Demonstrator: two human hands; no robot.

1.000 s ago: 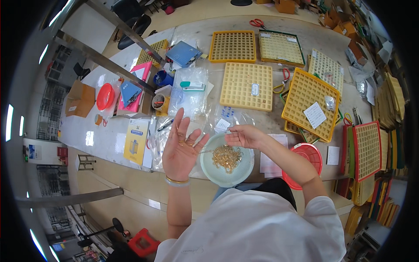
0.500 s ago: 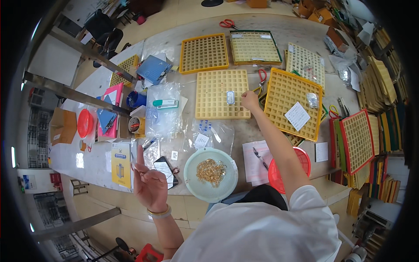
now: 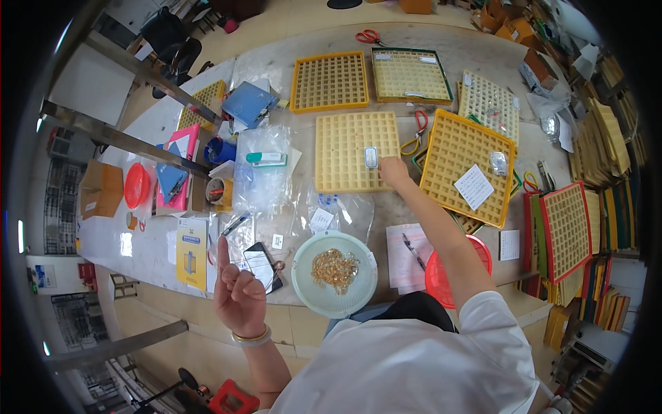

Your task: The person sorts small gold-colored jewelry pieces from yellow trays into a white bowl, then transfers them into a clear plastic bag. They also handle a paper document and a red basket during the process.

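Note:
My right hand [image 3: 394,172] reaches to the lower right part of a cream grid tray [image 3: 343,152] with many small square cells. Its fingers are bent together over the cells, and whatever they may pinch is hidden. A small white label [image 3: 371,157] lies on the tray beside that hand. My left hand [image 3: 239,297] is raised near the table's front edge, index finger pointing up and the others curled in; I cannot make out anything in it. To its right, a pale green plastic basket [image 3: 301,278] holds a heap of small golden and clear pieces [image 3: 335,270].
Yellow-framed grid trays [image 3: 468,165] and red-handled scissors [image 3: 418,130] sit right of the cream tray. A phone [image 3: 262,268], clear plastic bags [image 3: 262,190] and a stapler [image 3: 267,159] are on the left. Near my right forearm are a red basket [image 3: 441,279] and pink paper [image 3: 398,257].
My right hand has shifted slightly toward me along the tray's right side. The middle fingers of my left hand have curled in more. The whole view has moved a little.

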